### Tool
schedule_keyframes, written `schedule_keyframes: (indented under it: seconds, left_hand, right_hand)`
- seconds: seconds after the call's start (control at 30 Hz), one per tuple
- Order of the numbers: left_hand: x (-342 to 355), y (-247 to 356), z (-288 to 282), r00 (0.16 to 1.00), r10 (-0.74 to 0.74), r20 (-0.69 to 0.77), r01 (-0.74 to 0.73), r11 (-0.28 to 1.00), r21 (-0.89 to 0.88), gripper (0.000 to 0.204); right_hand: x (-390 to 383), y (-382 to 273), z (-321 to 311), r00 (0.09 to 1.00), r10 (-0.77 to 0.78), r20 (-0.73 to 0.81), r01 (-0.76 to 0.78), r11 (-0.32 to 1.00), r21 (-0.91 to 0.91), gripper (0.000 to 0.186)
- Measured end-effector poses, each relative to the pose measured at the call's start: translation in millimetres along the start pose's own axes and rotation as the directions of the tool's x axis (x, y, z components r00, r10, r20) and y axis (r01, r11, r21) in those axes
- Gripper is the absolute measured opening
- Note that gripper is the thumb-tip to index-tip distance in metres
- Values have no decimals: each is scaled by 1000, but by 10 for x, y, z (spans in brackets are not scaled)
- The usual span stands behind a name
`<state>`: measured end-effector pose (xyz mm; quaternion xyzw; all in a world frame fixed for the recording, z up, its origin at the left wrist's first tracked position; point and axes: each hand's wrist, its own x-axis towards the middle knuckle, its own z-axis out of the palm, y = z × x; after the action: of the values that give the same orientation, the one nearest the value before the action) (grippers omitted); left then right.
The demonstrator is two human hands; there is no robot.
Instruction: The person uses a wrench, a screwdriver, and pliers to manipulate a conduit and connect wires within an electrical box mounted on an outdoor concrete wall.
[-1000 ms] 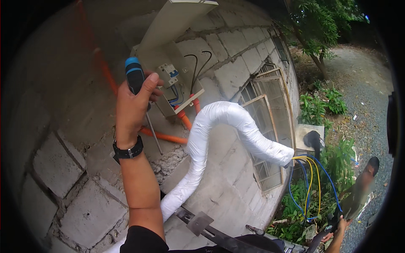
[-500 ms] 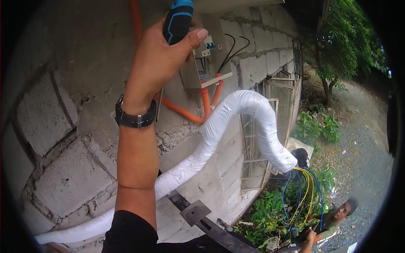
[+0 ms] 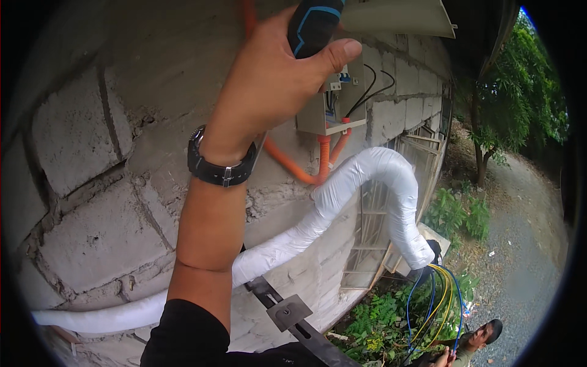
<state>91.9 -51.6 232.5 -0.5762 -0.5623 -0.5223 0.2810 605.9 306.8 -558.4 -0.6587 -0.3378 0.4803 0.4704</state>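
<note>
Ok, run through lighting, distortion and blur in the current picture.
Head view: a black fisheye rim surrounds everything; head view: upper-left wall dim, soft sheen on the white wrapped duct; head view: left hand fairly clear, gravel at right hazy.

On your left arm (image 3: 211, 226), you are wearing a short black fabric sleeve (image 3: 180, 333), its hem curving just above the elbow crease. Around the wrist, you are wearing a dark wristwatch (image 3: 211, 164) with a wide black strap and a small silver-toned metal buckle (image 3: 227, 177).
</note>
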Motion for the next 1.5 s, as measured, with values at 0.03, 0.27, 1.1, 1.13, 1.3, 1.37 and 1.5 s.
schedule_keyframes:
  seconds: [0.03,0.27,1.1,1.13,1.3,1.37,1.5]
  left_hand:
    - [4,7,-14,1000,-4,-15,4,1000,-1,42]
    - [37,52,-298,986,31,162,-6,988,-152,29]
    - [224,-490,-359,990,114,80,-107,991,-85,33]
    - [204,-429,-344,994,49,100,-39,994,-101,33]
    - [328,-686,-86,987,159,38,-157,987,-45,39]
    - [275,-621,-120,990,131,54,-130,991,-24,38]
    - [221,-544,-90,997,-17,72,20,999,-43,43]
  right_hand:
    - [-1,-58,10,1000,5,15,-5,1000,-5,61]
    - [-114,-488,-38,991,60,116,-54,997,-57,57]
    - [-4969,-5184,2507,-270,271,924,958,-17,285,30]
    - [-4832,-4941,2725,-307,87,948,949,-42,311,30]
    - [-4001,-4217,4377,-226,-763,606,919,40,393,44]
    - [-3944,-4423,4804,-155,-829,537,914,86,397,54]
    - [-4366,-4656,5362,-69,-985,160,882,15,472,61]
